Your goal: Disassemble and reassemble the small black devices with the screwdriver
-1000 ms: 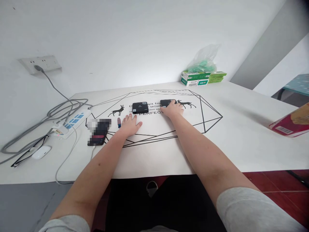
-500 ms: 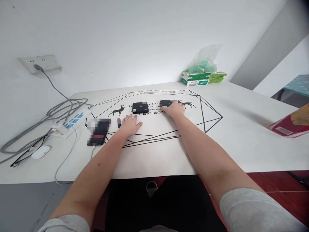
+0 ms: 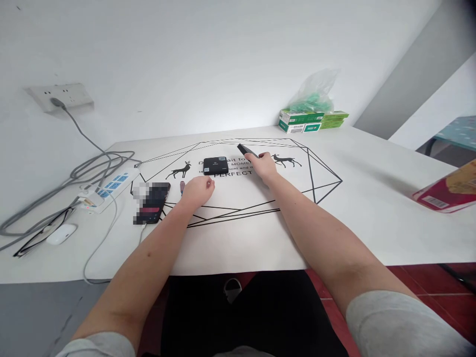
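Observation:
My right hand [image 3: 265,167] is closed on a small flat black box [image 3: 246,149] and holds it tilted above the white table [image 3: 372,208]. A second black box [image 3: 215,165] lies flat on the table's printed deer and line pattern, just left of that hand. My left hand [image 3: 198,190] hovers low over the table in front of the lying box, its fingers curled with nothing visible in them. A small red and blue screwdriver [image 3: 182,186] lies right beside the left hand.
A dark phone [image 3: 150,206] lies left of the left hand. Further left are a white power strip [image 3: 107,188], grey cables, glasses and a white mouse [image 3: 61,234]. Green boxes under a plastic bag [image 3: 312,116] stand at the back. A red packet [image 3: 444,193] lies far right.
My right hand has picked the right black box up off the table and tilted it. My left hand has lifted from flat on the table and curled its fingers.

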Demonstrator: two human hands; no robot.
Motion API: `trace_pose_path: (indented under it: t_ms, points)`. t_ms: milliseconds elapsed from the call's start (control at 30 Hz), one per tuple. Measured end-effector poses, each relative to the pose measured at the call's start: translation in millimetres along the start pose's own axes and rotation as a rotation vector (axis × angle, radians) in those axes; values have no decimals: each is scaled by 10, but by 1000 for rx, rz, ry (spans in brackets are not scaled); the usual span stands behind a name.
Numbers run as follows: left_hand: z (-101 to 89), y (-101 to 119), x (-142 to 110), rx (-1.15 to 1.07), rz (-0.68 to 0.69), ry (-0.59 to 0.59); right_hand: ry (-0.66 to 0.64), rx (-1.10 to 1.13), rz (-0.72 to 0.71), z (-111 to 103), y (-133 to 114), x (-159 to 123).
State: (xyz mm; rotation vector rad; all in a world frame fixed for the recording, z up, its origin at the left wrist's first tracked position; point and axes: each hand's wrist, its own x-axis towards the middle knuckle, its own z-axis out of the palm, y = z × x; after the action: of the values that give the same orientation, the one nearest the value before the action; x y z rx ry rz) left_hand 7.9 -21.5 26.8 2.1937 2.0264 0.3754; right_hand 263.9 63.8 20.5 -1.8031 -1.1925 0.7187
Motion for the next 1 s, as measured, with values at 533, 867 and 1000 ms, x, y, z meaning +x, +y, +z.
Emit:
trace_pose_path:
  t_ms: [533,867,1000]
  points:
    - [125,-79,-13,-291,141,64,-385,222,-269,206,-255,-711]
    - [136,-65,-86,-389,176,243,-974,498,-114,248,-359,-1106]
    - [130,-99,-64,-411,217,179,-1021,328,-79,91,-377,-910]
